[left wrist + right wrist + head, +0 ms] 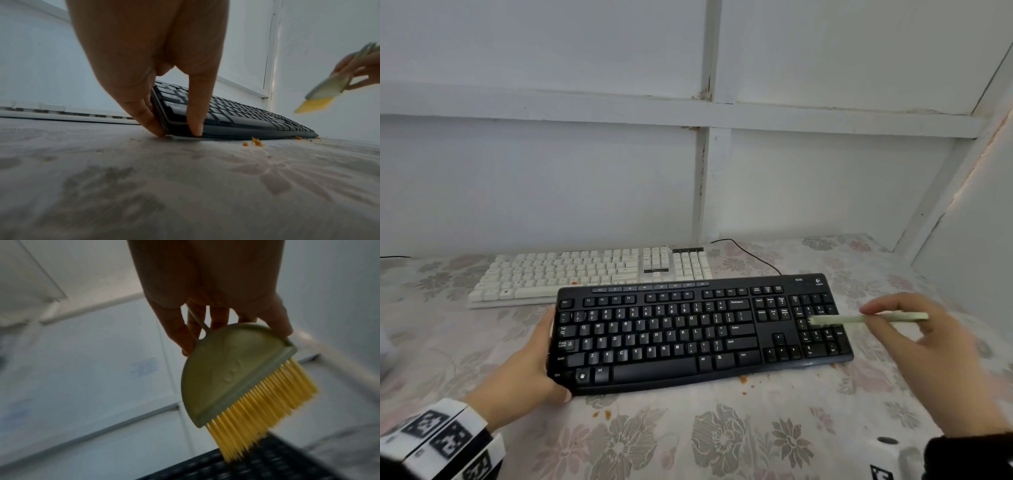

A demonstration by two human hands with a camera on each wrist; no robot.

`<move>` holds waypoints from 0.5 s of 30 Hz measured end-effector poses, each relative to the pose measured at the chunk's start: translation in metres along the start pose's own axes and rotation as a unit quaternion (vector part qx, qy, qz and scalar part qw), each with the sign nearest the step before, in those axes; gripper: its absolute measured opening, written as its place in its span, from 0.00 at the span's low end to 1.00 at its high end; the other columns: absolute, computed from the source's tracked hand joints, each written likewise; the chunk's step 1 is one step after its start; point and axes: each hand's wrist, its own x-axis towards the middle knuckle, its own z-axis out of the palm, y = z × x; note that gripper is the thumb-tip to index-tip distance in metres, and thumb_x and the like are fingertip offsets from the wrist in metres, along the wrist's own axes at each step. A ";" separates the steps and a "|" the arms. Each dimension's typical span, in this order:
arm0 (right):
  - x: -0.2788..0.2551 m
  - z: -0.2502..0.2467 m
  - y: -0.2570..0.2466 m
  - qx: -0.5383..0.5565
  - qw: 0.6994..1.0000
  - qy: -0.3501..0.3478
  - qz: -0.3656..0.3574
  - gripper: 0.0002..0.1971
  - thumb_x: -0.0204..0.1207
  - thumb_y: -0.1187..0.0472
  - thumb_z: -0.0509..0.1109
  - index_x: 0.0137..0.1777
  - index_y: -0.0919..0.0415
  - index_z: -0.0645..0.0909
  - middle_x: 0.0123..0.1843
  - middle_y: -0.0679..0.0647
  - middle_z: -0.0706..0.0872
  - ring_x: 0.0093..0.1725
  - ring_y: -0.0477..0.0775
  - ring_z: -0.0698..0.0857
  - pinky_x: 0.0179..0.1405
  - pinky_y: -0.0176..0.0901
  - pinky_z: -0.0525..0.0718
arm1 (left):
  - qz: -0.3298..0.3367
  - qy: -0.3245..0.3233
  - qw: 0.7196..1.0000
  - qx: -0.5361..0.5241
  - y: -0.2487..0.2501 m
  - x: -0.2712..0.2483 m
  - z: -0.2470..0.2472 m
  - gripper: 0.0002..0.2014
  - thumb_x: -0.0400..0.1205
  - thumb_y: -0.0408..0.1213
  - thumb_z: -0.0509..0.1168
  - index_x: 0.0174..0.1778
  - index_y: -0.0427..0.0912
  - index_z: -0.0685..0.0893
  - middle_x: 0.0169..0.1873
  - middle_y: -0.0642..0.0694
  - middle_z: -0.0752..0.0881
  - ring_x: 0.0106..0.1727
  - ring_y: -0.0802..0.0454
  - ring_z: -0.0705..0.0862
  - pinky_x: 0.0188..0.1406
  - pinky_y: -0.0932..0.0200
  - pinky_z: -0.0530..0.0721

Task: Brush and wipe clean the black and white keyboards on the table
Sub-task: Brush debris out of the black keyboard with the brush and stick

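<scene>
White panelled walls back a floral tablecloth [722,428]; the black keyboard [688,335] lies long axis left-right at centre frame.
The left hand [524,373] grips its left end; the right hand [928,346] pinches a brush [866,319], bristles pointing left over the number pad; the white keyboard [585,274] lies just behind.
</scene>
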 end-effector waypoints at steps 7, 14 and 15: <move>-0.074 0.119 -0.052 0.048 0.965 -0.215 -0.141 0.11 0.69 0.44 0.65 0.48 0.37 0.85 0.47 0.38 0.81 0.54 0.41 0.77 0.52 0.31 0.76 | 0.005 -0.030 0.999 -0.032 0.001 0.000 -0.004 0.58 0.62 0.19 0.71 0.68 0.80 0.48 0.56 0.52 0.83 0.53 0.50 0.84 0.53 0.51 0.82; -0.112 0.189 -0.067 0.015 0.950 -0.182 -0.252 0.10 0.69 0.46 0.66 0.50 0.38 0.81 0.38 0.40 0.79 0.46 0.41 0.73 0.44 0.52 0.83 | 0.026 -0.048 0.996 -0.074 -0.011 0.006 -0.007 0.61 0.55 0.21 0.68 0.72 0.81 0.49 0.59 0.49 0.83 0.55 0.44 0.85 0.49 0.45 0.86; -0.116 0.194 -0.068 0.005 0.950 -0.166 -0.265 0.10 0.68 0.46 0.66 0.49 0.37 0.80 0.37 0.40 0.79 0.44 0.40 0.73 0.41 0.49 0.83 | 0.029 -0.050 0.995 -0.079 -0.011 0.006 -0.007 0.61 0.55 0.22 0.68 0.72 0.80 0.50 0.59 0.49 0.83 0.55 0.44 0.85 0.48 0.46 0.87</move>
